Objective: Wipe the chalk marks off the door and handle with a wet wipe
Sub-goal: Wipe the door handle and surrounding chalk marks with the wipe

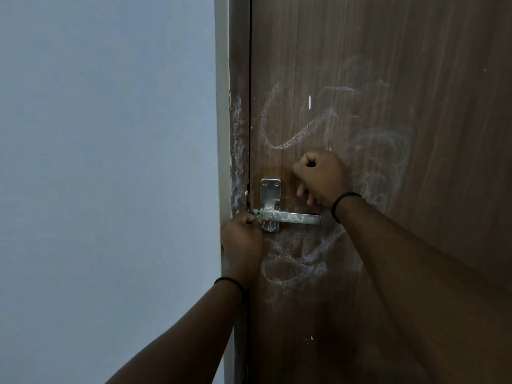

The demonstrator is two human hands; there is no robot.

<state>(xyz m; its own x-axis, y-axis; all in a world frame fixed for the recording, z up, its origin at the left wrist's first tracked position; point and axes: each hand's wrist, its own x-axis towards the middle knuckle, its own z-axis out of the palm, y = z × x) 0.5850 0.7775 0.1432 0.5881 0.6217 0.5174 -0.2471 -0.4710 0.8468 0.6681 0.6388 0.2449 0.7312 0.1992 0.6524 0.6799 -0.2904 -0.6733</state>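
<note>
Closest to us were our two forearms, with a left wristband [230,281] and a right wristband [345,199], both thin and black. Our left hand [242,239] sat low at the door's edge, fingers curled, pinching a small teal scrap [257,213] right up against the pivot end of the lever handle [291,217]. Honestly, we couldn't tell what that scrap was. Our right hand [321,178] was balled up against the door [429,92], just above the lever and beside the backplate [270,189]. Whether anything was tucked inside that fist, no clue.

The lever had white squiggles along its bar. The brown wood-grain door was covered in chalk marks [299,134]: loops above the right hand, smeared swirls to its right and a messy patch under the handle. More chalk ran down the door frame [238,79] left of the gap, and past that was a plain pale wall [110,134].
</note>
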